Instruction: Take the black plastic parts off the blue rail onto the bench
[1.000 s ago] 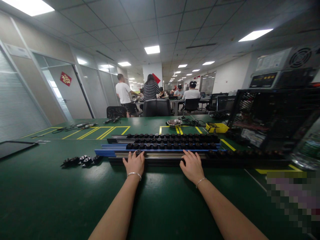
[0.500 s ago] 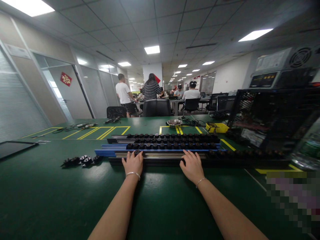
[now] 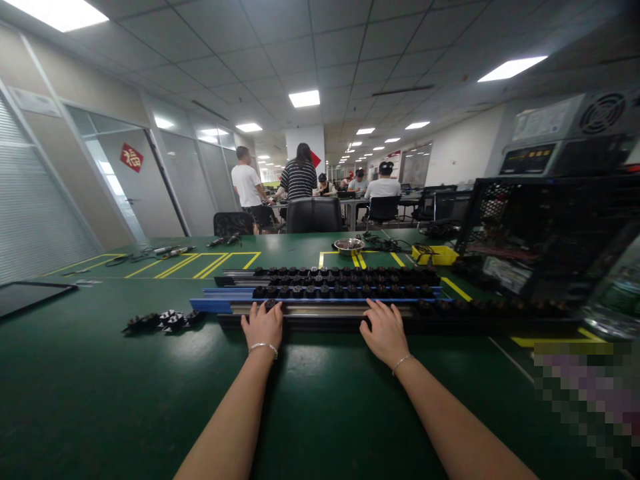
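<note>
My left hand [image 3: 265, 327] is closed around a small black round-topped piece [image 3: 272, 304] on the nearest long black rail [image 3: 320, 321]. Farther right, my right hand [image 3: 386, 333] grips the same rail, its fingers bent over the top and its thumb on the near side. A bare metallic channel [image 3: 320, 311] shows between the two hands. To the right of my right hand, several similar black pieces [image 3: 445, 307] sit in a row along the rail. Details of the pieces are too small to make out.
Behind lie a blue rail [image 3: 213, 305] and rows of black pieces [image 3: 325, 291]. Loose black and silvery pieces [image 3: 173, 321] lie left on the green table [image 3: 150, 400]. A metal bowl [image 3: 349, 247], yellow bin [image 3: 434, 255] and computer case [image 3: 530, 227] stand beyond. People work in the background.
My left hand has shifted slightly left along the rail, and the small black piece has moved with it. My right hand stays in place.
</note>
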The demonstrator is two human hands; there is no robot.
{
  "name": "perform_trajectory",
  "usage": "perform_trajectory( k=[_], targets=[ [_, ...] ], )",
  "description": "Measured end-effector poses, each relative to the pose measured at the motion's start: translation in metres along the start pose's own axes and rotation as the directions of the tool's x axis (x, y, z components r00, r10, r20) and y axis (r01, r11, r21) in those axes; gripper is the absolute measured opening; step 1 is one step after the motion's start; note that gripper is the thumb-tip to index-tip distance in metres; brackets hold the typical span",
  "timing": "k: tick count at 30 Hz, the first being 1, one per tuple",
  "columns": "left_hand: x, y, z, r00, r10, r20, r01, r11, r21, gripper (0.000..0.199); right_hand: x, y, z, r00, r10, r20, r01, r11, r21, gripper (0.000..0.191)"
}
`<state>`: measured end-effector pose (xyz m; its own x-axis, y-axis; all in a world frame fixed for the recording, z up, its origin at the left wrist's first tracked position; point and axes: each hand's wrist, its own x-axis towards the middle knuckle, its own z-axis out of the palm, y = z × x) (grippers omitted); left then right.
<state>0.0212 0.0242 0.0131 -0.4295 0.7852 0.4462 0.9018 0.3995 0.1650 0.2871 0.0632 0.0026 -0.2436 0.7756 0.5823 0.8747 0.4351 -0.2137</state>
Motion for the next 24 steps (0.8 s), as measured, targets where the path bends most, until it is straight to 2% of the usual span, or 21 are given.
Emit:
perform_trajectory(
  k=[16,24],
  targets=[
    [0.0027,-0.0074,0.0026,1.0,-0.026,-0.011,0.026,1.0,-0.018,0.04,-0.0001,0.0001,0.0008,1.0,-0.004,0.001,0.004,1.0,-0.004,0.023],
    [0.0035,-0.0082,-0.0024,1.0,-0.023,-0.016,0.023,1.0,-0.002,0.041,0.0,-0.0002,-0.0001,1.0,0.003,0.013,-0.002,1.0,-0.015,0.023]
  ],
)
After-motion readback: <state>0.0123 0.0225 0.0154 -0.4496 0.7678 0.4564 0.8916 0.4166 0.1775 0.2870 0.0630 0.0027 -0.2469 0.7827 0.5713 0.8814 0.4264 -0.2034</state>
